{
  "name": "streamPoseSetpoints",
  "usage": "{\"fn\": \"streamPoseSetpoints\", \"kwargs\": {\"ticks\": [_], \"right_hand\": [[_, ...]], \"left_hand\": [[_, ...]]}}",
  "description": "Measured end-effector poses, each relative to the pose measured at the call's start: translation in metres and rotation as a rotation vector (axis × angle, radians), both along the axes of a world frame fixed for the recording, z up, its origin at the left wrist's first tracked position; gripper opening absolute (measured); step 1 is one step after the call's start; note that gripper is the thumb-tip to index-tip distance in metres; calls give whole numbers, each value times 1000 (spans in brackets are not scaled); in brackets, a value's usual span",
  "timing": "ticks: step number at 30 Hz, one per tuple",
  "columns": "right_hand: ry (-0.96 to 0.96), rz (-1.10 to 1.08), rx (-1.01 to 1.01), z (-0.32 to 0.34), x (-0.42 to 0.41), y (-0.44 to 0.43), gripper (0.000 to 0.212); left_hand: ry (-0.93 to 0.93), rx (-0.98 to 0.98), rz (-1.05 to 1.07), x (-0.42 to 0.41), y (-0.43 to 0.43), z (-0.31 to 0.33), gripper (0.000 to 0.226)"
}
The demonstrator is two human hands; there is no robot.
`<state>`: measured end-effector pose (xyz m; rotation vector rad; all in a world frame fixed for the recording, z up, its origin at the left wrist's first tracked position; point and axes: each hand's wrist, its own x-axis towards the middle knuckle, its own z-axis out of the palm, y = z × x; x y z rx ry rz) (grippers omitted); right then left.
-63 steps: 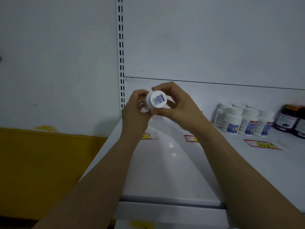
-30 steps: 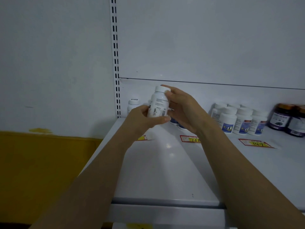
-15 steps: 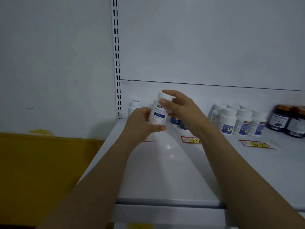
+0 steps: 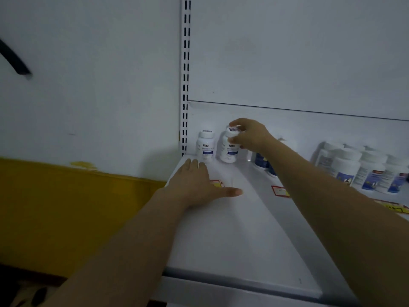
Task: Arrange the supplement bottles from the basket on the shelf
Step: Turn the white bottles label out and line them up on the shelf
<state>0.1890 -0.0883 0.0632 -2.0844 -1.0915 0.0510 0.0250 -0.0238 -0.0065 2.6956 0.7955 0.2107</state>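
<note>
Your right hand (image 4: 250, 136) grips the cap end of a white plastic supplement bottle with a blue label (image 4: 228, 150), fingers curled over its top. That bottle sits at the back of the white metal shelf (image 4: 232, 229), a little right of the slotted white metal upright (image 4: 185, 74); whether its base is fully down on the shelf is hard to tell. Between it and the upright stands a matching white blue-labelled bottle (image 4: 205, 147), upright and just beside the one you hold.

Your left hand (image 4: 197, 185) lies flat on the shelf in front of the upright, fingers straight and together, thumb spread out to the right, partly covering a red and yellow price tag (image 4: 218, 183). Further right of the upright, dark blue bottles (image 4: 261, 161) peek out behind your right forearm, and a cluster of white bottles with blue picture labels (image 4: 358, 171) fills the far end. Left of the upright, the pale grey wall (image 4: 88, 85) drops to a mustard-yellow band (image 4: 66, 207). The light is dim.
</note>
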Motion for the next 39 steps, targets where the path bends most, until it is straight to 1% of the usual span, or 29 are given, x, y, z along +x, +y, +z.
{"fn": "streamPoseSetpoints", "kwargs": {"ticks": [2, 3, 8, 11, 13, 16, 17, 19, 21, 22, 24, 30, 32, 35, 36, 38, 39], "right_hand": [[11, 2, -11, -7, 4, 11, 48], [2, 2, -13, -10, 6, 15, 47], [-170, -5, -96, -19, 5, 26, 49], [-182, -15, -185, -19, -1, 31, 56], [-246, -64, -232, -11, -6, 35, 57], [-428, -98, -203, 6, -19, 49, 53], [-489, -83, -228, 9, -23, 56, 52], [-591, -57, -356, 7, -29, 71, 50], [-649, -54, -488, -2, -32, 81, 47], [-662, -57, -510, -6, -33, 85, 44], [-642, -55, -469, -9, -36, 86, 40], [-426, 0, -228, 17, -45, 61, 37], [-370, 28, -138, 30, -48, 45, 37], [-300, 64, -8, 47, -53, 16, 37], [-299, 73, 23, 50, -54, 7, 38], [-268, 78, 72, 52, -57, -10, 39], [-236, 77, 95, 50, -59, -17, 40]], "left_hand": [[109, -13, 10, -3, 0, -1, 134], [132, -22, 8, -3, 1, -2, 134], [170, -52, 1, -1, 6, -6, 134], [173, -48, -3, -1, 5, -6, 133], [174, -51, 0, -1, 5, -6, 132], [188, -41, -6, -1, 5, -6, 129], [186, -38, -7, -1, 5, -6, 129], [183, -40, -9, -1, 4, -6, 127], [179, -36, -7, -2, 3, -7, 127], [176, -34, -5, -2, 3, -7, 128], [158, -39, -6, -1, 3, -8, 129], [59, -122, 26, -2, 3, -6, 132], [-24, -127, 32, -1, 6, -6, 132], [-236, -80, 39, 3, 9, -4, 130], [-316, -93, 19, 5, 9, -2, 122], [-462, -195, -58, 5, 5, 5, 92], [-513, -256, -92, 5, 2, 10, 81]]}}
